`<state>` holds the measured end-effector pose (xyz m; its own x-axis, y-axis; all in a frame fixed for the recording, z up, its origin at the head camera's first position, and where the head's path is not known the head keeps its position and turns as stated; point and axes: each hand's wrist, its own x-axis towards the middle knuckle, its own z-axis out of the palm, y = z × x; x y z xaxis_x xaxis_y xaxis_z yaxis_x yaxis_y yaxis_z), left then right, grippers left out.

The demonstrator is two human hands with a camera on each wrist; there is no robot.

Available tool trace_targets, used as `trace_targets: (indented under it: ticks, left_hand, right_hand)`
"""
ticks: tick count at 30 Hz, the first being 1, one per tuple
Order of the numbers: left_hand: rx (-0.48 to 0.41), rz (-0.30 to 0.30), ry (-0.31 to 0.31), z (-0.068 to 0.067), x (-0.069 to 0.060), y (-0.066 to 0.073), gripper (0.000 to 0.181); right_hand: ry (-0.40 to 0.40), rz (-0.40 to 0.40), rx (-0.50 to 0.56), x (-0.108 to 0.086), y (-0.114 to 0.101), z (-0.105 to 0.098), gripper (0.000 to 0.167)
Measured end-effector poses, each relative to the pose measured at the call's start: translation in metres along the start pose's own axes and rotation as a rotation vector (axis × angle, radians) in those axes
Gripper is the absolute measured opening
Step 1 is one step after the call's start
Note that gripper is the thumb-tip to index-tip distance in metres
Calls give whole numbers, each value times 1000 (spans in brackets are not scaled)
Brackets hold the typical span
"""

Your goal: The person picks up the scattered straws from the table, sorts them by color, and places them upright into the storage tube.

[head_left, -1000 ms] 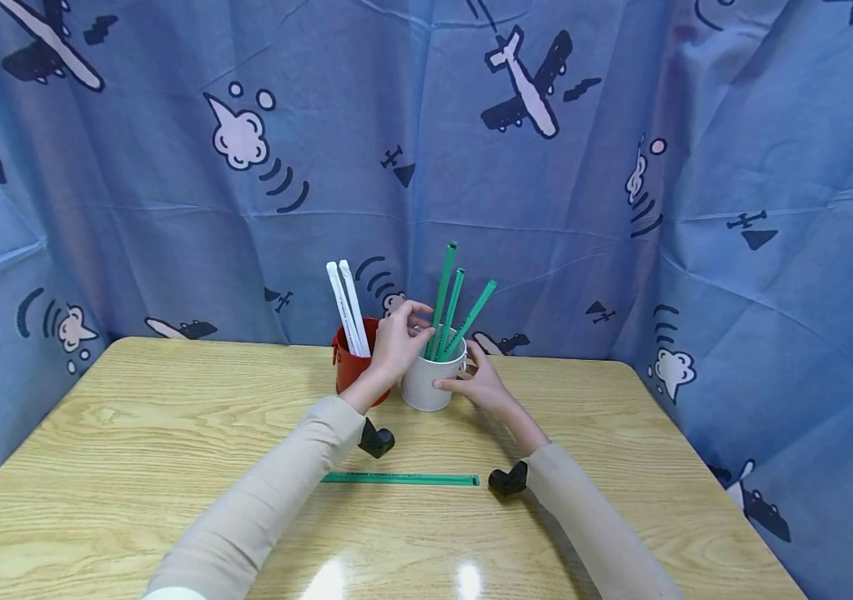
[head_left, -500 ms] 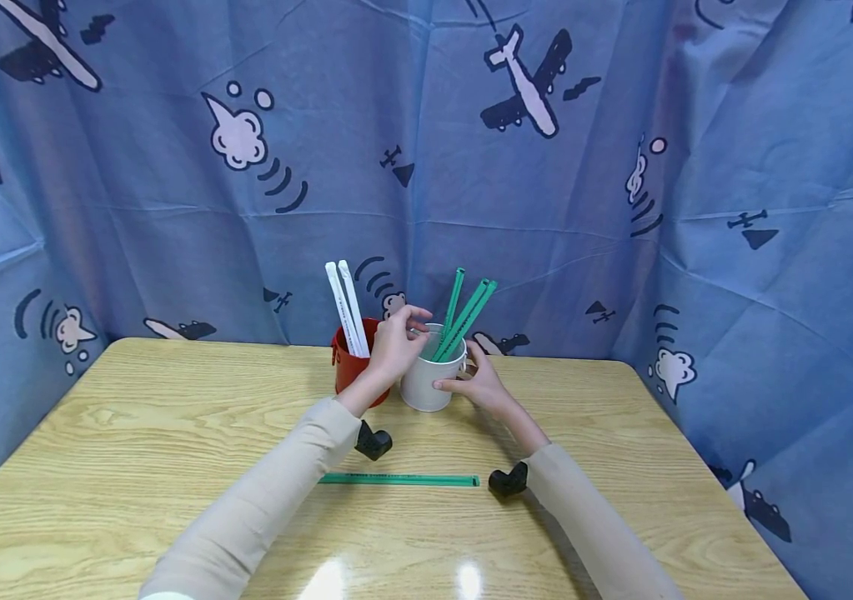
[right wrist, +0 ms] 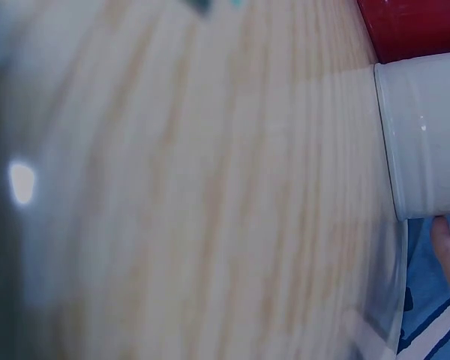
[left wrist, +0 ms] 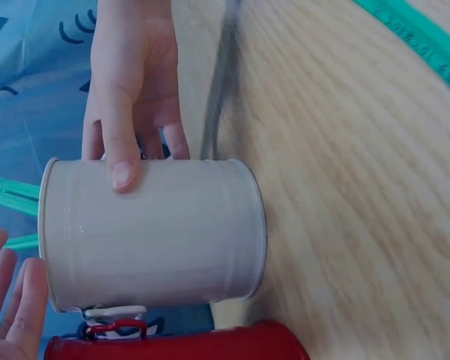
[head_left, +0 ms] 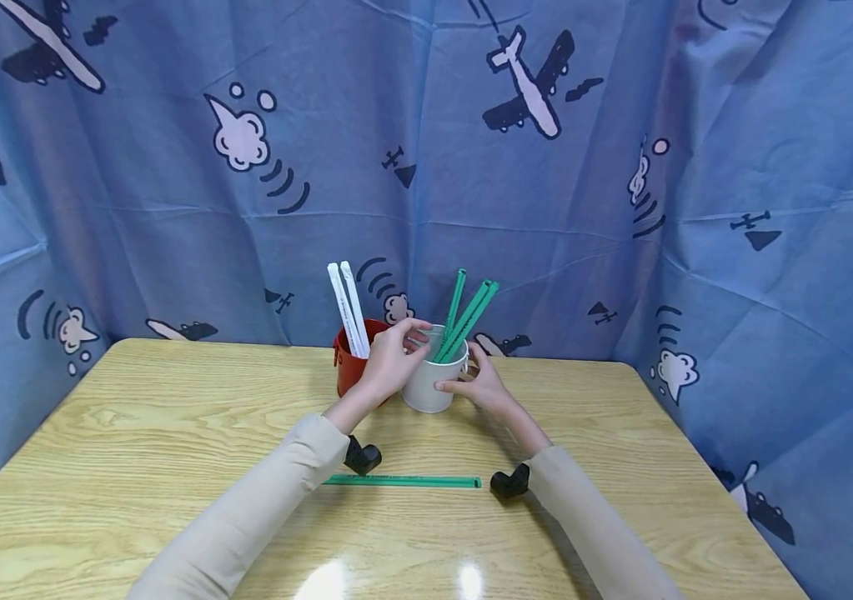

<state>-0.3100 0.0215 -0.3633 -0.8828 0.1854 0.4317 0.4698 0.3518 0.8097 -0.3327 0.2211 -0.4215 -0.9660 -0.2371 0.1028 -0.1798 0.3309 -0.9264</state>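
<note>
A white metal bucket (head_left: 420,390) stands near the table's back edge, with several green wrapped straws (head_left: 464,321) leaning to the right in it. My right hand (head_left: 484,385) holds the bucket's right side. Its thumb (left wrist: 122,169) lies on the near wall and the other fingers go behind. My left hand (head_left: 393,358) is by the bucket's left rim, fingers loosely bent and nothing between them; the left wrist view shows its fingertips (left wrist: 26,300) close to the rim. Another green wrapped straw (head_left: 411,482) lies flat on the table, its left end hidden by my left sleeve.
A red bucket (head_left: 348,375) with two white wrapped straws (head_left: 351,312) stands just left of the white one, partly behind my left hand. The wooden table (head_left: 133,433) ends at a blue patterned curtain (head_left: 306,125) at the back and sides.
A green straw by my left fingers has dropped against the others in the white bucket, leaning right. My left hand has let go and drawn slightly down and back. My right hand stays put.
</note>
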Motion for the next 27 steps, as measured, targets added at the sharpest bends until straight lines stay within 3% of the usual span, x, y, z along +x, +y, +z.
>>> trace_targets:
  ticks: [5,9,16,27]
  left_hand:
    - [-18,8,0,-6,-7,-1,30]
    - [-33,9,4,-12,-12,-3,29]
    - [-60,-16,-26,-20,-23,-7,30]
    - [-89,-49,-115,-27,-42,-1,35]
  right_hand:
    - [-3,-9,-29,-11,-20,1,81]
    - [2,-6,-18,-13,-22,2,81]
    - [36,-5,-14,3,9,0,86]
    - [47,-3,-28,3,9,1,87]
